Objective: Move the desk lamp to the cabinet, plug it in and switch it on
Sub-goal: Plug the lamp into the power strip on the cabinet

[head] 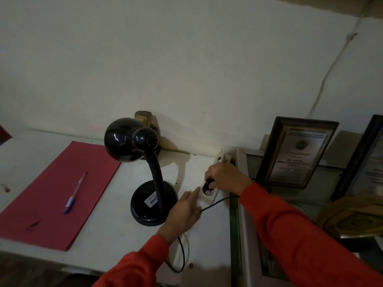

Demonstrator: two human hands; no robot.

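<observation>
A black desk lamp with a round shade and bent neck stands unlit on the white cabinet top. Its black cord loops off the front edge and runs to the right. A white power strip lies along the right edge of the top. My right hand pinches the black plug, which sits in the strip's socket. My left hand rests flat with a finger pressing the near end of the strip. Both arms wear red sleeves.
A red folder with a blue pen lies on the left of the top. A framed certificate leans against the wall on the glass case at right, beside another frame and a wooden plaque. A small box stands behind the lamp.
</observation>
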